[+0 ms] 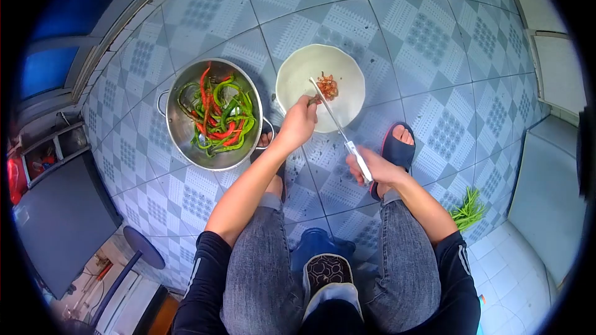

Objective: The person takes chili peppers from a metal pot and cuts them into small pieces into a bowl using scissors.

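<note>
My right hand [380, 169] is closed around the white handle of a knife [333, 116]. Its long narrow blade reaches over a wide cream bowl [292, 77] on the floor. At the bowl's near side my left hand [300, 123] pinches a dark reddish chili pepper [313, 100], mostly hidden by the fingers, close to the blade. Small red cut pieces [328, 87] lie in the bowl, just beyond the blade. To the left stands a two-handled steel pot [177, 130], which holds several long red and green chili peppers [220, 115].
Patterned tiles [428, 43] cover the floor, with small dark bits around the bowl. My sandalled foot [399, 146] is right of the bowl; the other is beside the pot. Green vegetables [469, 211] lie at the right. A round dark stand [144, 248] is at lower left.
</note>
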